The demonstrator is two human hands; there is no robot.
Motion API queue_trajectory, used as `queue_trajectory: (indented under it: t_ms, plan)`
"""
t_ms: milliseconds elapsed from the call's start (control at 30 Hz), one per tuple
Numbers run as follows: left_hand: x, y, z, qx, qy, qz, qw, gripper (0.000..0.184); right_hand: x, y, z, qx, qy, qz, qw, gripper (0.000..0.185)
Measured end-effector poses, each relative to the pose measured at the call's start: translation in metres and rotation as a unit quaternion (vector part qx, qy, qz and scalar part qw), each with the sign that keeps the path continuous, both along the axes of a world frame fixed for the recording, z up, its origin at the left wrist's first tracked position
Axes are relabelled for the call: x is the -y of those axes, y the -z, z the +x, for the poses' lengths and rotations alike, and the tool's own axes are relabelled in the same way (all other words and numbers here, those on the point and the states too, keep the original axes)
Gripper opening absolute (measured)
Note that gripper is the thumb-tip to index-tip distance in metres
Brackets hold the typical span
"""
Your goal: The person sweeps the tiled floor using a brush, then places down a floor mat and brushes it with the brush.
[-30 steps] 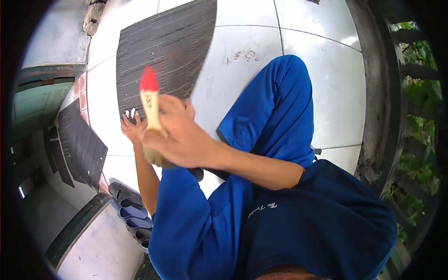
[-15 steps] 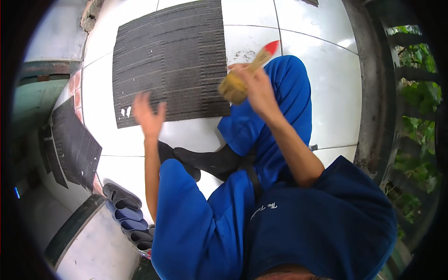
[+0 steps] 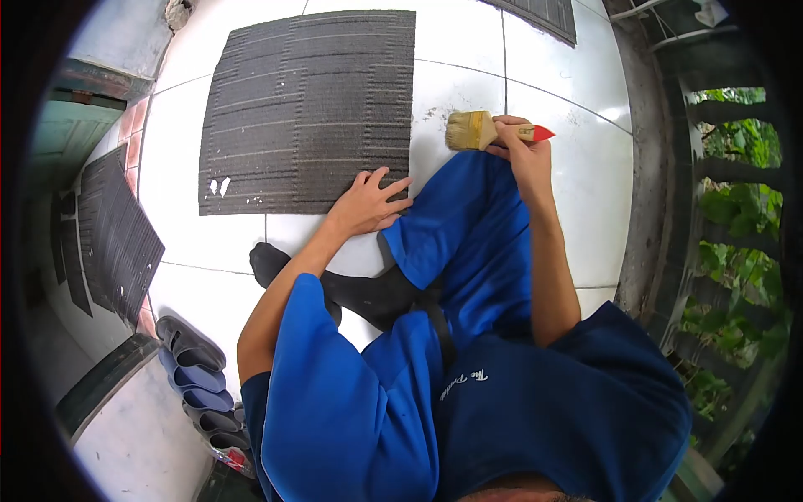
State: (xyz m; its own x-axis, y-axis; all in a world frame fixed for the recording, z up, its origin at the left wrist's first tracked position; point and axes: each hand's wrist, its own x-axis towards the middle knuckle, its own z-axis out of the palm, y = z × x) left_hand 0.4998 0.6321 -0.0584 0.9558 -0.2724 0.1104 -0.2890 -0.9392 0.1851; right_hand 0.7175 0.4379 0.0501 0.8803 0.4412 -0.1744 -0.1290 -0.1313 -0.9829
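A paintbrush (image 3: 477, 130) with pale bristles, a yellow band and a red-tipped wooden handle is in my right hand (image 3: 525, 155). Its bristles point left, over the tiles just beyond my knee. My left hand (image 3: 370, 201) rests with fingers spread on the near right corner of a dark grey striped mat (image 3: 309, 109). The mat lies flat on the white tiles and has a few white marks near its lower left corner.
Sandals (image 3: 196, 368) stand in a row at lower left. More dark mats lie by the doorway (image 3: 121, 243) and at the top right (image 3: 539, 15). A dark railing (image 3: 728, 113) with leaves behind it runs along the right. My black-socked foot (image 3: 360, 289) is below the mat.
My left hand has moved right along the mat's near edge to its right corner. My right hand has swung the brush away from the mat to the right, turning it sideways.
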Motion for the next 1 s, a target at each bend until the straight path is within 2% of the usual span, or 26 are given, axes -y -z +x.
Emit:
queue_trajectory:
  t_ms: [133,233,333,367,433,533,600,700,800,867,933,967,1000]
  plan:
    - [0.003,-0.009,0.002,-0.008,-0.013,-0.014,1.0,0.038,-0.01,0.003,0.001,0.037,-0.054,-0.114,0.991,0.023]
    - [0.009,-0.033,0.009,-0.064,-0.034,0.009,0.997,0.041,-0.014,0.01,0.005,0.057,-0.073,-0.132,0.987,0.022]
    - [-0.003,-0.03,0.013,-0.023,-0.029,-0.055,0.998,0.045,-0.015,0.014,0.004,0.052,-0.088,-0.111,0.989,0.023]
    - [-0.008,-0.03,0.012,0.038,-0.046,-0.107,0.992,0.044,-0.017,0.016,0.002,0.042,-0.09,-0.089,0.991,0.023]
    - [-0.015,-0.037,0.008,0.154,-0.077,-0.209,0.963,0.041,-0.026,0.026,-0.008,0.019,-0.093,-0.044,0.995,0.024]
    - [-0.024,-0.053,-0.001,0.237,-0.171,-0.304,0.907,0.033,-0.048,0.043,-0.03,0.019,-0.158,-0.054,0.986,0.018]
    - [-0.027,-0.071,-0.011,0.212,-0.237,-0.324,0.891,0.027,-0.065,0.043,-0.046,0.038,-0.187,-0.085,0.978,0.019]
    - [-0.029,-0.077,-0.021,0.183,-0.305,-0.371,0.858,0.023,-0.09,0.054,-0.053,0.048,-0.207,-0.043,0.976,0.018]
    - [-0.028,-0.07,-0.032,0.168,-0.344,-0.398,0.834,0.023,-0.092,0.067,-0.023,0.063,-0.217,-0.048,0.973,0.017]
    - [-0.028,-0.068,-0.031,0.22,-0.329,-0.391,0.831,0.021,-0.074,0.064,0.016,0.095,-0.211,-0.076,0.97,0.015]
    - [-0.03,-0.068,-0.034,0.236,-0.336,-0.418,0.811,0.02,-0.044,0.044,0.072,0.156,-0.153,-0.211,0.953,0.015]
    - [-0.033,-0.066,-0.035,0.231,-0.34,-0.446,0.795,0.019,-0.023,0.056,0.107,0.177,-0.137,-0.178,0.958,0.017]
    - [-0.032,-0.067,-0.037,0.208,-0.353,-0.47,0.782,0.02,-0.007,0.031,0.123,0.173,-0.129,-0.245,0.945,0.017]
